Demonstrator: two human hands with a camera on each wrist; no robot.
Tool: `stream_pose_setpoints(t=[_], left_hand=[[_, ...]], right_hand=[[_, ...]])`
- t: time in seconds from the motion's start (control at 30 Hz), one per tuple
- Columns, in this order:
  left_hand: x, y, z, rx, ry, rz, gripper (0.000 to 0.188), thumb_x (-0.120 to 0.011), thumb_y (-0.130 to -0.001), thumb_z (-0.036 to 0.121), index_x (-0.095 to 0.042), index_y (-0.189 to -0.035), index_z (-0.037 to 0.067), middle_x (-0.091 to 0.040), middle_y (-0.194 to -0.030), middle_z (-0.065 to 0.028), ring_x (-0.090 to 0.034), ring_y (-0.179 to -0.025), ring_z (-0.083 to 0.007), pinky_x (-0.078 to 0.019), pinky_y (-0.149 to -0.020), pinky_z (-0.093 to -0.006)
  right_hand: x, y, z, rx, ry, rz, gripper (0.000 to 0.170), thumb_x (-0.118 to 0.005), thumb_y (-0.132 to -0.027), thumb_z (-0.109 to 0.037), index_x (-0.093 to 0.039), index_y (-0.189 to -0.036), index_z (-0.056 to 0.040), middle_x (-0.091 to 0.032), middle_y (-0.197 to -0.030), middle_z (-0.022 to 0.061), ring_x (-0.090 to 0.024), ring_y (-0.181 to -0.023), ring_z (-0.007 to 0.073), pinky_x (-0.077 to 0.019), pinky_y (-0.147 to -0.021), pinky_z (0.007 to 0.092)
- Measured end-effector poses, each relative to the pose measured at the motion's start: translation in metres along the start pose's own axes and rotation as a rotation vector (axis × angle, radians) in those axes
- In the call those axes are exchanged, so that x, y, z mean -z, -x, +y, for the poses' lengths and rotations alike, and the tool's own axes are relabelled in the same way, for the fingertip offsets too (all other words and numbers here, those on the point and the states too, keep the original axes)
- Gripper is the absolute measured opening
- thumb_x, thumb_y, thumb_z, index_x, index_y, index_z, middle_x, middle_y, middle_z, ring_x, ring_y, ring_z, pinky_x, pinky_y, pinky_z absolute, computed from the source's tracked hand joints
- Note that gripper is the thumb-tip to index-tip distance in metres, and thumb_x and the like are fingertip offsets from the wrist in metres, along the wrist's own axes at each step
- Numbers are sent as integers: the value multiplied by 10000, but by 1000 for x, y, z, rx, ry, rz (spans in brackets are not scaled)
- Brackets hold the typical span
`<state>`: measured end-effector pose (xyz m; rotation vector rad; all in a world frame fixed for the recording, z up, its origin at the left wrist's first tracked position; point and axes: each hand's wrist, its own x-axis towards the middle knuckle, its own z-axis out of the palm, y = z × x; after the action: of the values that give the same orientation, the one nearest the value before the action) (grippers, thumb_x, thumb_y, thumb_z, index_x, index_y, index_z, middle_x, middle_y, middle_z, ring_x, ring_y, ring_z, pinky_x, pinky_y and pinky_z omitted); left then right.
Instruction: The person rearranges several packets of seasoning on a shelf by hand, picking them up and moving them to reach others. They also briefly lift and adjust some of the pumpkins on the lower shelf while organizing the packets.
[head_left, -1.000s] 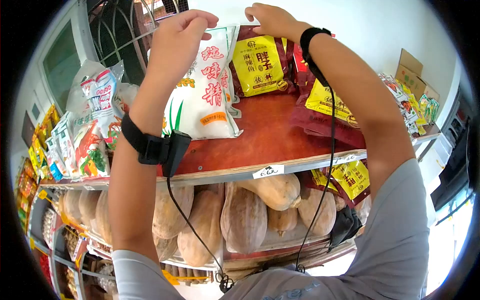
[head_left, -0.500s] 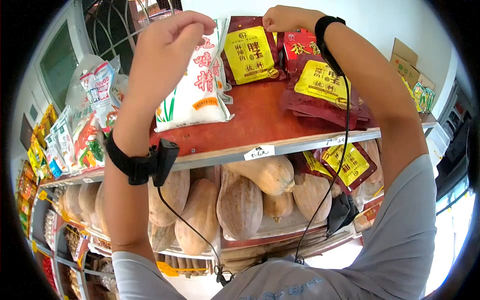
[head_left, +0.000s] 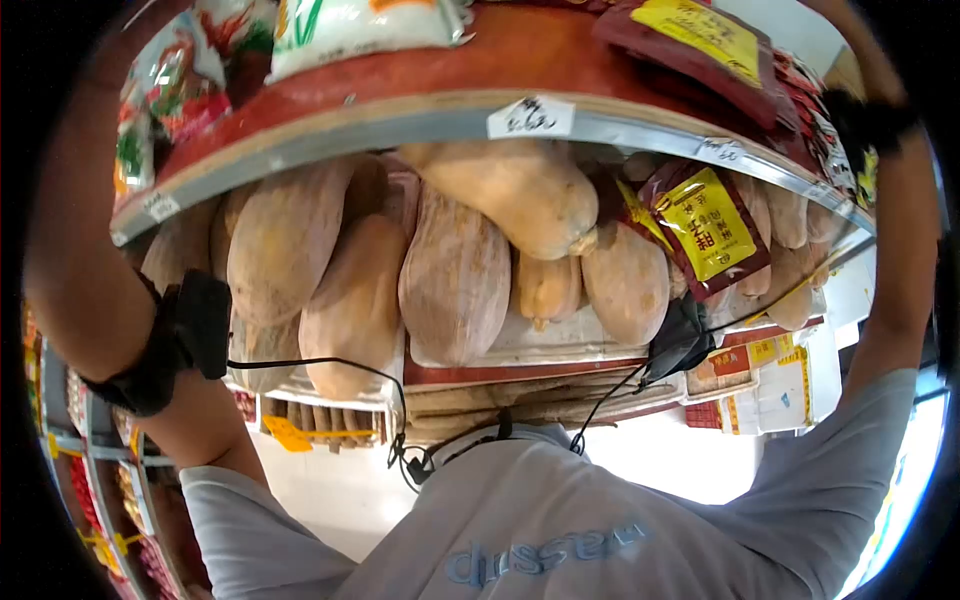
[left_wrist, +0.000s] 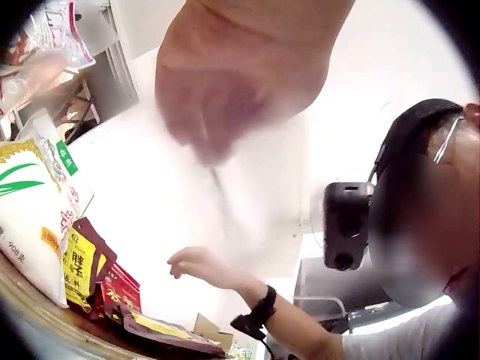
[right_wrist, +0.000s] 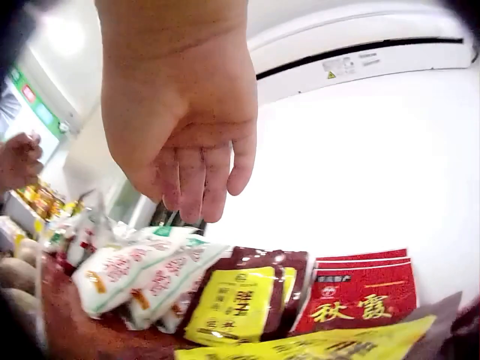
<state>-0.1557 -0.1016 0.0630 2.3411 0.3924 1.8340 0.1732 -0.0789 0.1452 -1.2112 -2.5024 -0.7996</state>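
In the left wrist view my left hand (left_wrist: 232,90) is raised, blurred, its fingers loosely bent, with nothing plainly held. White seasoning bags (left_wrist: 34,202) stand on the shelf, lower left. My right hand (right_wrist: 187,135) hangs with relaxed, slightly bent fingers, empty, above white bags (right_wrist: 124,274), maroon-yellow packets (right_wrist: 232,304) and red packets (right_wrist: 360,296); it touches none of them. In the head view both hands are out of sight; only the forearms show at the sides, with the shelf (head_left: 400,115) between them.
Pale squashes (head_left: 455,275) lie on a lower shelf, with a maroon-yellow packet (head_left: 708,225) among them at the right. Black cables (head_left: 320,360) run from the wrist cameras. A white box (head_left: 780,390) stands at the lower right.
The head view has tilted down, so the shelf goods sit higher in it. Both arms have spread outward to the edges, and the hands have left that view.
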Motion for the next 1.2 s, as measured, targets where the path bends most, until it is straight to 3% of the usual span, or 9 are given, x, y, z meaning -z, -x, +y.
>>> stream_pose_setpoints(t=[0.17,0.27,0.3,0.33,0.37,0.6,0.9,1.0,1.2], left_hand=[[58,43,20,35,483,-80,409,-333,-955,256,-480,-1199,-38,-635,-904,-241,-653,-757,-309,-574,-639,-377],[103,82,18,-83,631,-324,460,-248,-949,161,-509,-1267,-42,-649,-981,-260,-677,-803,-359,-622,-602,-383],[97,128,63,273,364,242,285,-533,-900,270,-569,-1041,25,-573,-838,-61,-503,-738,-180,-371,-664,-322],[103,152,68,296,382,193,270,-520,-907,300,-533,-1027,58,-547,-842,-65,-479,-737,-188,-338,-658,-325],[110,174,70,308,402,143,259,-506,-915,331,-497,-1012,91,-522,-847,-69,-456,-735,-196,-306,-652,-327],[85,263,123,439,214,201,319,-511,-949,332,-547,-776,66,-568,-688,-91,-533,-571,-188,-417,-516,-300],[30,348,138,1075,265,168,316,-479,-926,201,-622,-827,-63,-646,-802,-167,-604,-743,-218,-464,-711,-301],[13,364,139,1177,350,203,290,-472,-929,159,-630,-844,-68,-662,-837,-153,-626,-801,-212,-481,-762,-307],[-19,366,144,1327,386,-38,197,-479,-913,20,-658,-961,-49,-682,-912,-96,-626,-860,-153,-475,-797,-267]], right_hand=[[-8,108,-40,-373,-367,-23,470,-624,-894,-276,-507,-1268,-18,-573,-1229,160,-575,-1121,240,-465,-942,351],[13,146,-90,153,-116,-375,183,-556,-882,-119,-605,-1038,-36,-639,-998,151,-629,-935,323,-467,-865,457],[1,171,-104,210,-82,-362,346,-711,-638,-42,-644,-977,-26,-658,-982,126,-602,-978,344,-434,-902,469],[-21,216,-117,-195,-444,-394,309,-727,-601,-77,-646,-897,-40,-656,-906,115,-616,-903,337,-452,-849,465],[-15,172,-135,439,-421,-370,308,-746,-584,-117,-653,-868,-44,-651,-859,104,-627,-795,312,-475,-744,441],[-37,182,-153,325,-636,-497,244,-692,-809,-183,-673,-1025,-74,-671,-857,80,-650,-756,243,-506,-674,372],[-217,172,-84,-492,-929,-364,399,-457,-967,-163,-448,-1309,42,-631,-1115,138,-582,-1057,213,-464,-912,327],[-281,121,-27,-855,-996,-356,518,-585,-897,-215,-428,-1373,-86,-532,-1263,69,-522,-1097,205,-472,-863,322],[-374,63,48,-986,-787,-24,419,-598,-862,-289,-582,-1250,-132,-603,-1186,87,-561,-1091,235,-480,-866,397]])
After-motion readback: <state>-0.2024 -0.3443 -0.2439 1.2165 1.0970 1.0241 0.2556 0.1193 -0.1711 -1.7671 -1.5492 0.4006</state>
